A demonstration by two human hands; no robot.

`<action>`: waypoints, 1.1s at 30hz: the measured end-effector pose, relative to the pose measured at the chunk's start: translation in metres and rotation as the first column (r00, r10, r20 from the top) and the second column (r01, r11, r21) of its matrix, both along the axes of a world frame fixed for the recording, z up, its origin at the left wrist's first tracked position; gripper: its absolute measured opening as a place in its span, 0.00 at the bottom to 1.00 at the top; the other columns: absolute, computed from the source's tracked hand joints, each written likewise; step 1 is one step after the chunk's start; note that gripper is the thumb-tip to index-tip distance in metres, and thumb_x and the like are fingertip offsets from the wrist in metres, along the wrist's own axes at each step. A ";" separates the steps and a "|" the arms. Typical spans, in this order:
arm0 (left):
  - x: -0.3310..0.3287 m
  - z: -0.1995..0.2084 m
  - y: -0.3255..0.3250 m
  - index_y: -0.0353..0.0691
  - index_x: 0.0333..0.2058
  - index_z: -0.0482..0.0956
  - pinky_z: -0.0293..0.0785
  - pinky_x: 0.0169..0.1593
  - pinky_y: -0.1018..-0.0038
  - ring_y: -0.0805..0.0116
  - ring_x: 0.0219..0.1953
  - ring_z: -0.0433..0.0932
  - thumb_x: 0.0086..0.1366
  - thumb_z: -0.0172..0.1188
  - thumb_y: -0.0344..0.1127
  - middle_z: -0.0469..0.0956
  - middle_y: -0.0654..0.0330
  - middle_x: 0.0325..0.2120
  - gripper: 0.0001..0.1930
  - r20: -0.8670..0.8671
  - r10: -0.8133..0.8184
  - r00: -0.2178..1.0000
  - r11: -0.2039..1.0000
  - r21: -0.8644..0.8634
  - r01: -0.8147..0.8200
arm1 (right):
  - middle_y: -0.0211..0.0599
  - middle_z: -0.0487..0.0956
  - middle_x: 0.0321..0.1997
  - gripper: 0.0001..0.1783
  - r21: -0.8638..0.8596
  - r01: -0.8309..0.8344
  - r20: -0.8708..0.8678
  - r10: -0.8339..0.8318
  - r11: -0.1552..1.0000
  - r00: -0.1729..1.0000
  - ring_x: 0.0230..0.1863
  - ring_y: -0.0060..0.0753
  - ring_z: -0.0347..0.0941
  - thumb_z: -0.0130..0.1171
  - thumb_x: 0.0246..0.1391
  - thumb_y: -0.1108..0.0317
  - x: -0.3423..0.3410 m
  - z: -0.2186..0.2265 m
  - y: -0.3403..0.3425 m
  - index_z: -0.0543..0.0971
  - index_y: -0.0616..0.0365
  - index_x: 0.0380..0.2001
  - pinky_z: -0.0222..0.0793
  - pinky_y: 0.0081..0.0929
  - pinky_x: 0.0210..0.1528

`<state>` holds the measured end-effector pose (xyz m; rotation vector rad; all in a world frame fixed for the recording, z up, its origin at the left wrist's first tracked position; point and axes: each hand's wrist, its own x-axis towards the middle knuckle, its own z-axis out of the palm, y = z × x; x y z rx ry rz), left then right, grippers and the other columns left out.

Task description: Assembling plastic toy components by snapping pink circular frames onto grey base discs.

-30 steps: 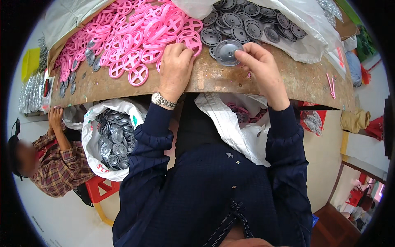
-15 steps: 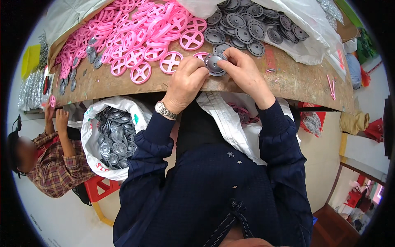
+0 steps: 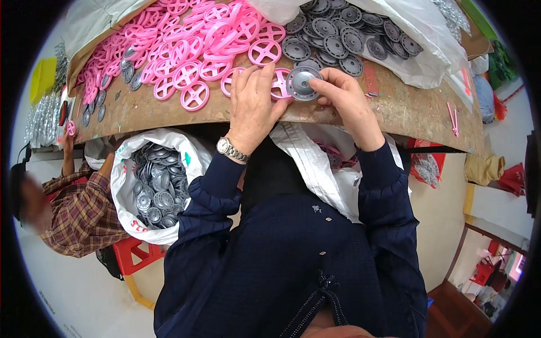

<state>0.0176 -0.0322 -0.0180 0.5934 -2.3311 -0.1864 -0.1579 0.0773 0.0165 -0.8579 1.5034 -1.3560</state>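
My right hand pinches a grey disc, just right of the pink wheel. Left hand at wheel's left; can't tell if gripping. One-sided pinch could let disc slip.

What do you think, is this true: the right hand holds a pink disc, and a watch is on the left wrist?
Wrong colour: the head view shows the right hand holding a gray disc. The watch is on the left wrist.
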 end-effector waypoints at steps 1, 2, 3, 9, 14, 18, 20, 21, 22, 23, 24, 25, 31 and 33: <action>-0.001 0.001 -0.001 0.34 0.58 0.68 0.65 0.58 0.55 0.47 0.54 0.71 0.49 0.74 0.37 0.75 0.49 0.48 0.38 -0.014 -0.033 0.999 0.999 0.013 0.034 | 0.18 0.74 0.30 0.11 0.000 0.002 -0.001 -0.002 1.000 1.000 0.28 0.10 0.64 0.61 0.59 0.59 0.000 -0.001 0.001 0.78 0.55 0.35 0.60 0.12 0.31; -0.001 0.002 -0.002 0.34 0.58 0.68 0.65 0.58 0.56 0.47 0.54 0.71 0.49 0.74 0.36 0.75 0.49 0.49 0.37 -0.028 -0.066 0.997 0.997 0.026 0.067 | 0.18 0.74 0.30 0.10 -0.028 -0.003 -0.010 0.003 1.000 1.000 0.29 0.10 0.64 0.61 0.60 0.60 0.000 -0.001 0.002 0.78 0.55 0.35 0.60 0.12 0.32; -0.002 0.003 -0.001 0.34 0.58 0.68 0.65 0.58 0.56 0.47 0.54 0.71 0.49 0.74 0.36 0.75 0.49 0.49 0.37 -0.029 -0.068 0.997 0.997 0.025 0.069 | 0.19 0.74 0.31 0.10 -0.055 -0.009 -0.020 0.008 0.998 1.000 0.29 0.10 0.64 0.61 0.60 0.60 0.000 -0.001 0.002 0.78 0.55 0.35 0.61 0.12 0.32; -0.006 0.007 0.010 0.35 0.58 0.66 0.69 0.56 0.55 0.48 0.51 0.73 0.48 0.73 0.32 0.74 0.49 0.47 0.39 -0.177 -0.214 0.961 0.975 0.026 0.222 | 0.21 0.75 0.32 0.09 -0.065 0.003 0.057 0.001 0.998 0.998 0.30 0.11 0.66 0.61 0.60 0.62 0.007 0.001 0.002 0.76 0.55 0.36 0.61 0.11 0.34; -0.008 0.012 0.018 0.35 0.61 0.64 0.76 0.46 0.64 0.54 0.45 0.77 0.50 0.72 0.27 0.73 0.49 0.48 0.39 -0.278 -0.177 0.944 0.942 0.229 0.244 | 0.22 0.75 0.32 0.08 -0.176 0.065 0.039 -0.060 0.982 0.997 0.33 0.10 0.68 0.62 0.60 0.68 0.011 0.004 0.008 0.74 0.56 0.39 0.62 0.11 0.35; -0.007 0.025 0.030 0.34 0.60 0.65 0.77 0.34 0.75 0.68 0.36 0.79 0.57 0.68 0.27 0.75 0.54 0.45 0.32 -0.430 -0.045 0.902 0.580 0.724 0.374 | 0.25 0.78 0.33 0.09 -0.360 0.172 0.039 -0.170 0.917 0.985 0.34 0.12 0.72 0.61 0.57 0.76 0.017 0.009 0.011 0.72 0.61 0.39 0.67 0.14 0.35; -0.006 0.029 0.031 0.34 0.58 0.66 0.73 0.26 0.83 0.78 0.29 0.78 0.66 0.61 0.28 0.76 0.59 0.42 0.23 -0.580 0.013 0.814 -0.026 0.814 0.581 | 0.27 0.79 0.34 0.10 -0.360 0.152 -0.005 -0.165 0.921 0.986 0.35 0.14 0.73 0.61 0.57 0.76 0.019 0.011 0.015 0.72 0.61 0.41 0.68 0.15 0.36; -0.006 0.029 0.032 0.34 0.58 0.66 0.73 0.26 0.83 0.78 0.29 0.78 0.66 0.61 0.28 0.76 0.59 0.42 0.23 -0.581 0.013 0.814 -0.023 0.814 0.581 | 0.29 0.79 0.35 0.12 -0.358 0.135 -0.050 -0.163 0.924 0.985 0.36 0.15 0.75 0.61 0.56 0.76 0.020 0.012 0.018 0.72 0.61 0.42 0.69 0.16 0.37; -0.006 0.026 0.033 0.33 0.57 0.67 0.73 0.25 0.84 0.78 0.28 0.77 0.68 0.58 0.29 0.76 0.59 0.40 0.20 -0.601 0.028 0.799 -0.029 0.798 0.602 | 0.29 0.79 0.35 0.12 -0.355 0.137 -0.050 -0.166 0.925 0.985 0.36 0.15 0.75 0.61 0.56 0.76 0.021 0.013 0.019 0.72 0.61 0.42 0.69 0.16 0.37; -0.007 0.024 0.034 0.33 0.55 0.68 0.73 0.24 0.84 0.78 0.26 0.77 0.70 0.55 0.29 0.77 0.60 0.38 0.17 -0.621 0.043 0.783 -0.034 0.782 0.622 | 0.31 0.80 0.37 0.14 -0.339 0.135 -0.146 -0.193 0.931 0.970 0.37 0.18 0.76 0.61 0.56 0.76 0.022 0.013 0.021 0.73 0.61 0.45 0.70 0.17 0.38; -0.008 0.023 0.036 0.33 0.55 0.68 0.73 0.24 0.84 0.78 0.26 0.77 0.70 0.55 0.29 0.77 0.60 0.38 0.17 -0.620 0.043 0.783 -0.037 0.782 0.622 | 0.33 0.81 0.38 0.15 -0.322 0.134 -0.240 -0.217 0.937 0.946 0.38 0.21 0.77 0.61 0.55 0.76 0.024 0.015 0.023 0.74 0.61 0.47 0.71 0.19 0.39; -0.008 0.022 0.039 0.33 0.55 0.68 0.73 0.24 0.83 0.77 0.27 0.77 0.71 0.54 0.29 0.77 0.60 0.37 0.16 -0.633 0.043 0.773 -0.011 0.774 0.634 | 0.33 0.81 0.38 0.15 -0.323 0.134 -0.240 -0.218 0.937 0.946 0.38 0.21 0.77 0.61 0.55 0.76 0.025 0.018 0.026 0.74 0.61 0.47 0.71 0.19 0.39; -0.009 0.024 0.046 0.33 0.52 0.71 0.72 0.25 0.84 0.78 0.27 0.77 0.72 0.51 0.29 0.77 0.61 0.35 0.13 -0.623 -0.028 0.782 0.125 0.774 0.621 | 0.34 0.80 0.46 0.19 -0.244 0.088 -0.415 -0.186 0.966 0.891 0.43 0.20 0.76 0.59 0.57 0.78 0.030 0.026 0.040 0.75 0.63 0.53 0.72 0.20 0.46; -0.008 0.025 0.048 0.33 0.52 0.72 0.71 0.25 0.84 0.78 0.26 0.76 0.72 0.52 0.29 0.77 0.61 0.34 0.12 -0.602 -0.061 0.796 0.178 0.778 0.602 | 0.36 0.82 0.38 0.16 -0.316 0.116 -0.257 -0.203 0.942 0.945 0.36 0.23 0.78 0.61 0.54 0.76 0.030 0.025 0.042 0.78 0.63 0.47 0.73 0.22 0.39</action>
